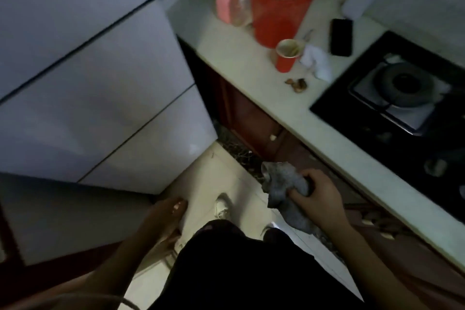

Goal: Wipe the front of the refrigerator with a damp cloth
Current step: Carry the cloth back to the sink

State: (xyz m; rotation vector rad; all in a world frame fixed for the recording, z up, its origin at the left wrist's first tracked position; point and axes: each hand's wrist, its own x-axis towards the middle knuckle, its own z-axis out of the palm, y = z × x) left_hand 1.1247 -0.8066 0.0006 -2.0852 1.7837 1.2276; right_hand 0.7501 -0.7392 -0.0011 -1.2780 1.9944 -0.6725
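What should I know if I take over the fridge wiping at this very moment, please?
Right hand grips the cloth, low beside the counter, clear of the fridge.
Left hand open and empty, near the fridge's bottom corner.
Done: cloth in hand; whether it is damp cannot be told.
Left: bring the cloth to the fridge and wipe its front.
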